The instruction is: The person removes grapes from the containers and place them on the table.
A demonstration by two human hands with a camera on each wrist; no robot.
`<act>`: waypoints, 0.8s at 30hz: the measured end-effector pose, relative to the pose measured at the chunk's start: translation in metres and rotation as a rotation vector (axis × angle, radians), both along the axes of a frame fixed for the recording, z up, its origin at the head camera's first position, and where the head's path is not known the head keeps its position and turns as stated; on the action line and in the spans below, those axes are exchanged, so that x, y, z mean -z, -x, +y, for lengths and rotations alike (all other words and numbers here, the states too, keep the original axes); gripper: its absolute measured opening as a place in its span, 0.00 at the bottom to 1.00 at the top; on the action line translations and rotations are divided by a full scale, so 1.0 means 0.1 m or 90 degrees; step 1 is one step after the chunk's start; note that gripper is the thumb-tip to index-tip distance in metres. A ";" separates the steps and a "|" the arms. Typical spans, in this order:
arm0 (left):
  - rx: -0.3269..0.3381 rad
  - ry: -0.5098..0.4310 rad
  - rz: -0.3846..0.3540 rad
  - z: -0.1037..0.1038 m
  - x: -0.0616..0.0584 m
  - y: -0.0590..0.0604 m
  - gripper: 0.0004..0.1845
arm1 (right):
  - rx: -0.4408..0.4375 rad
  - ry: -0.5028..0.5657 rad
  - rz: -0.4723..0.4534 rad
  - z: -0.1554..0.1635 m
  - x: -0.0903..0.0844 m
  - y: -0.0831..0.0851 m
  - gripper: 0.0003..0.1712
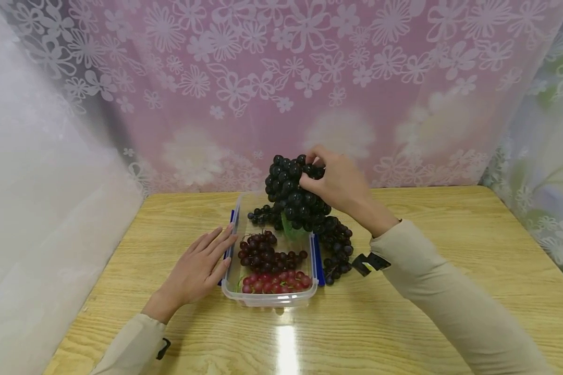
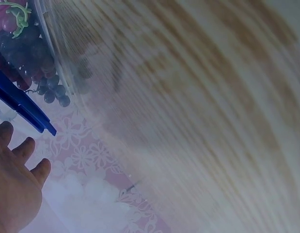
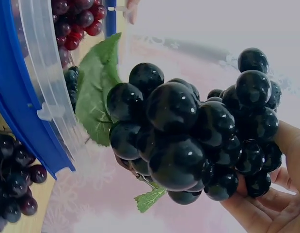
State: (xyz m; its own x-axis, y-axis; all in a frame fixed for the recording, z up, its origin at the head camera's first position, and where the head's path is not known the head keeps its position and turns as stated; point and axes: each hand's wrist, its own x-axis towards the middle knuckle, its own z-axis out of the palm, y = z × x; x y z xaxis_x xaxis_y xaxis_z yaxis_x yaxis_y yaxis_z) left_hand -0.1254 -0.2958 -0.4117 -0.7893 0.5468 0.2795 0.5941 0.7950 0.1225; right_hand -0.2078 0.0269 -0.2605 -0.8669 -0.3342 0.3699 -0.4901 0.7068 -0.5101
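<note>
Left hand (image 1: 202, 271): fingers straight, flat against the side of the clear plastic box with blue clips (image 1: 267, 300). Right hand (image 1: 335, 182): fingers curled, gripping the black grape bunch (image 1: 291, 195), raised above the box's far end, off the wooden surface (image 1: 427, 312).

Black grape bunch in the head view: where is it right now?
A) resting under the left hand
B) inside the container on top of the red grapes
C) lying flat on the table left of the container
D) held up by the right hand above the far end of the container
D: the right hand grips the black grape bunch lifted above the far end of the clear container, while the left hand rests flat against its near-left side.
</note>
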 end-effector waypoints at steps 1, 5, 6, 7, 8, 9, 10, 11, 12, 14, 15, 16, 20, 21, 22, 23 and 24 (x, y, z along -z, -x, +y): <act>0.000 -0.001 0.001 0.00 0.00 0.00 0.29 | 0.007 0.005 0.006 0.02 -0.01 0.00 0.13; 0.002 -0.005 0.002 0.00 0.00 0.00 0.28 | 0.029 0.031 0.025 0.13 -0.04 0.02 0.13; 0.002 -0.006 0.002 0.00 0.00 0.00 0.28 | 0.034 0.041 0.027 0.15 -0.05 0.02 0.13; 0.002 -0.007 0.002 0.00 0.00 0.00 0.28 | 0.041 0.047 0.030 0.18 -0.06 0.02 0.13; 0.002 -0.008 0.002 0.00 0.01 -0.01 0.28 | 0.047 0.051 0.034 0.21 -0.06 0.03 0.12; 0.002 -0.008 0.002 0.01 0.01 -0.01 0.28 | 0.056 0.052 0.038 0.24 -0.07 0.03 0.12; 0.002 -0.008 0.001 0.01 0.01 -0.01 0.28 | 0.065 0.052 0.039 0.27 -0.08 0.03 0.12; 0.001 -0.008 0.000 0.01 0.01 -0.01 0.28 | 0.074 0.054 0.036 0.30 -0.09 0.03 0.13; 0.001 -0.009 0.000 0.01 0.01 -0.01 0.28 | 0.082 0.056 0.032 0.33 -0.09 0.03 0.13; 0.000 -0.010 -0.001 0.01 0.01 -0.01 0.28 | 0.094 0.061 0.027 0.39 -0.10 0.02 0.14; 0.000 -0.010 -0.002 0.01 0.01 -0.01 0.28 | 0.098 0.067 0.026 0.42 -0.10 0.02 0.14; 0.000 -0.010 -0.002 0.01 0.01 -0.01 0.28 | 0.104 0.070 0.022 0.45 -0.10 0.02 0.14; 0.000 -0.015 -0.002 0.01 0.01 -0.01 0.27 | 0.123 0.081 0.011 0.56 -0.10 0.02 0.16; 0.000 -0.016 -0.002 0.01 0.01 -0.01 0.27 | 0.128 0.081 0.010 0.59 -0.10 0.01 0.16; 0.000 -0.016 -0.003 0.01 0.01 -0.01 0.27 | 0.133 0.080 0.006 0.61 -0.10 0.01 0.16; 0.000 -0.017 -0.003 0.01 0.01 -0.01 0.27 | 0.134 0.082 0.002 0.64 -0.09 0.01 0.16; 0.000 -0.017 -0.003 0.01 0.01 -0.01 0.27 | 0.137 0.082 -0.002 0.67 -0.09 0.01 0.16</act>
